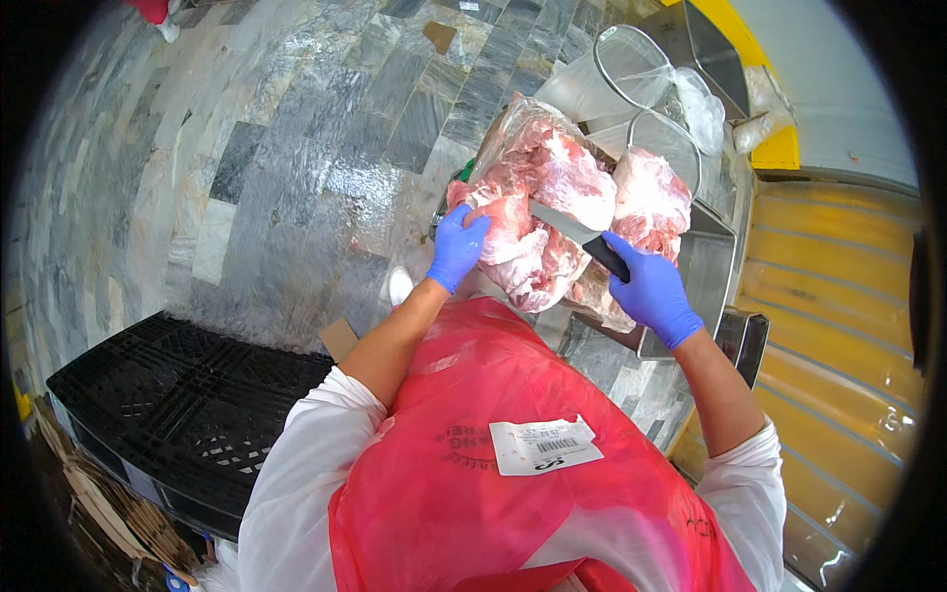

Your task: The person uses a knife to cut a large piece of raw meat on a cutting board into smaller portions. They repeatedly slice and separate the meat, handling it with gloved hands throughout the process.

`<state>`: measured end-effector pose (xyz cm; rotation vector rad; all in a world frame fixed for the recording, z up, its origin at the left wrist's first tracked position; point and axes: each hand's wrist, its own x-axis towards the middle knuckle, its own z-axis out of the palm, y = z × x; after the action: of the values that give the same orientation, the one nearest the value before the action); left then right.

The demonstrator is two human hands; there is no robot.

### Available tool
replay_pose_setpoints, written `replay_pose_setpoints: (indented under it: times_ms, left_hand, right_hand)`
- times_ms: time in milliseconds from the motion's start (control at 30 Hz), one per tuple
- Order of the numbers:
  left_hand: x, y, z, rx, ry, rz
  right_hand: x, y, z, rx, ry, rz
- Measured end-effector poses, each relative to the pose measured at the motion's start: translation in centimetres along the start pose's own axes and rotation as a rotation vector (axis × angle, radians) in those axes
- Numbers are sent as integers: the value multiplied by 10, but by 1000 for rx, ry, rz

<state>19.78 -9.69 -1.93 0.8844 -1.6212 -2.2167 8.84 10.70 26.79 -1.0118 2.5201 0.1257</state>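
Observation:
Large pieces of raw meat (543,168) are piled on a work surface, another chunk (651,197) lying to their right. My left hand (456,247), in a blue glove, grips a pink piece of meat (503,222) at the left front of the pile. My right hand (646,291), also blue-gloved, is closed on the black handle of a wide-bladed knife (562,219). The blade lies against the meat, angled toward my left hand; whether its edge is in the meat I cannot tell.
Clear bag-lined rings (633,55) and steel bins (703,252) stand behind and right of the meat. A yellow slatted surface (819,316) is at the far right, black plastic pallets (178,405) and stacked cardboard (99,483) at lower left, on grey tiled floor (247,158).

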Motion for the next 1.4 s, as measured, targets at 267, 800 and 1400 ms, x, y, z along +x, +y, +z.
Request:
replay_pose_setpoints:
  times_ms: [267,800,1400]
  left_hand:
    - [-5,13,3,-54,-94,-54]
    - [-6,24,1,177,149,-50]
    - [44,57,-2,573,-111,170]
  right_hand:
    - [-3,-63,-30,-628,-134,-124]
    - [57,-145,-17,-582,-161,-153]
    - [-1,-110,9,-389,-116,120]
